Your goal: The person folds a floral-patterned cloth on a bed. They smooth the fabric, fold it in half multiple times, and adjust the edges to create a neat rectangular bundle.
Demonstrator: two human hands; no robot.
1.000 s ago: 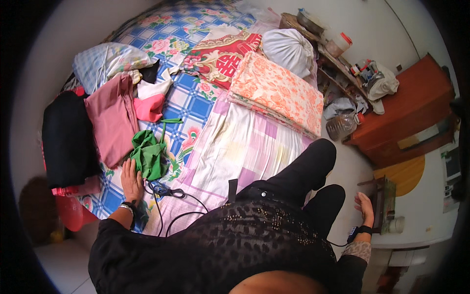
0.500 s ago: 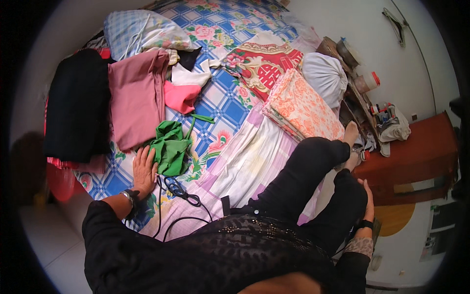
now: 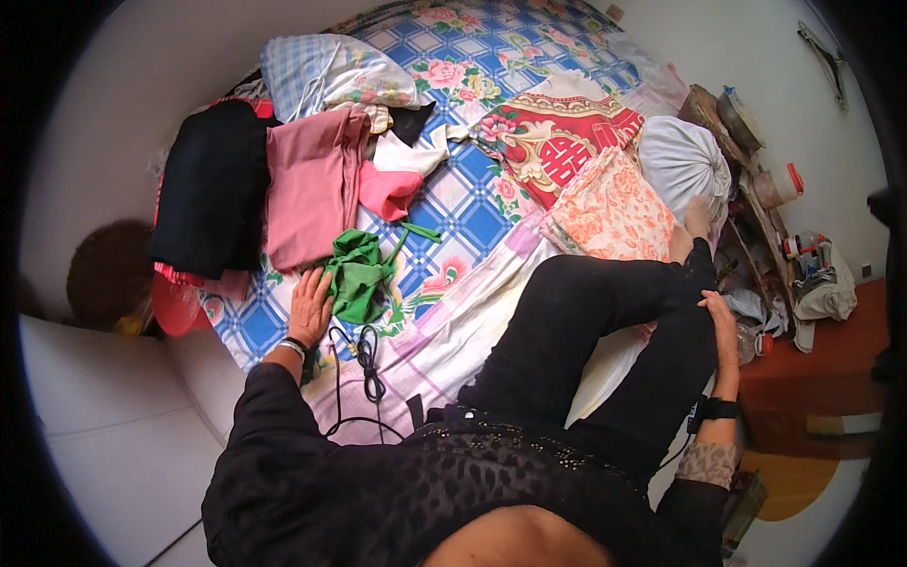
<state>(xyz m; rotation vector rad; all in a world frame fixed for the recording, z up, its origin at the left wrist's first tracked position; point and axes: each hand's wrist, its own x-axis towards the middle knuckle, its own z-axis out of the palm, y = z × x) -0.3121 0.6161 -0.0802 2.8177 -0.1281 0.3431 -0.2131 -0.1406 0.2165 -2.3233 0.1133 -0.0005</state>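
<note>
My left hand (image 3: 309, 307) lies flat on the bed with its fingers stretched out, holding nothing. Its fingertips are beside a crumpled green cloth (image 3: 357, 288) with a thin strap. A coiled black cable (image 3: 371, 369) is just to the right of that wrist. On the right, my right hand (image 3: 723, 326) rests against my lower leg in black trousers (image 3: 688, 335), fingers extended over the cloth. Folded pink trousers (image 3: 316, 194) and a folded black garment (image 3: 210, 189) are beyond my left hand. Next to them is a pink and white garment (image 3: 392, 189).
The bed has a blue checked floral sheet (image 3: 463, 198). Farther right lie a red patterned cloth (image 3: 557, 146), an orange floral folded cloth (image 3: 614, 208) and a white bundle (image 3: 682, 163). A cluttered wooden shelf (image 3: 761, 227) and a reddish-brown cabinet (image 3: 803, 387) border the right side.
My feet have moved up onto the bed by the white bundle. My right hand has slid from beside the knee along the lower leg. The view has shifted; my left hand stays by the green cloth.
</note>
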